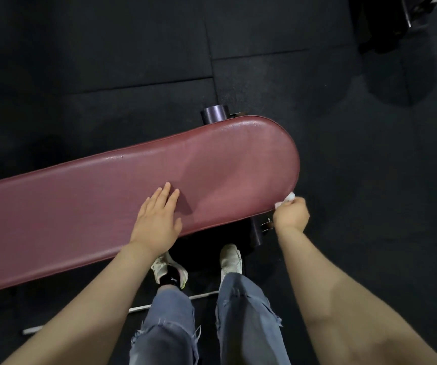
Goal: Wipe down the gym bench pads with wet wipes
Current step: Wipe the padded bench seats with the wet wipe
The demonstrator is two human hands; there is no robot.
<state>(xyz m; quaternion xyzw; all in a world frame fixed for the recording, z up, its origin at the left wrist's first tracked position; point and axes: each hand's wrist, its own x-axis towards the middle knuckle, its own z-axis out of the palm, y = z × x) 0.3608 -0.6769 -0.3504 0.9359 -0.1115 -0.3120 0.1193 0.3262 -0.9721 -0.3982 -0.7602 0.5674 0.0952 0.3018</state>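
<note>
Head view: we see maroon padded bench (pixel 107 206) slanting across dark rubber floor tiles (pixel 107 48). Left hand (pixel 157 219) flat, fingers spread, on pad top. Right hand (pixel 291 213) fisted round white wet wipe (pixel 289 197), pressed against rounded pad end. Dark frame post (pixel 213 115) behind; our sneakers (pixel 229 258) below bench edge.

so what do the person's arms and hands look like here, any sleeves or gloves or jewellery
Both arms are bare from the frame's edge to the wrist, with no sleeves in view. The left hand and right hand wear no gloves, and no watch, bracelet or ring shows. Nails on the left hand look short and unpainted.
</note>
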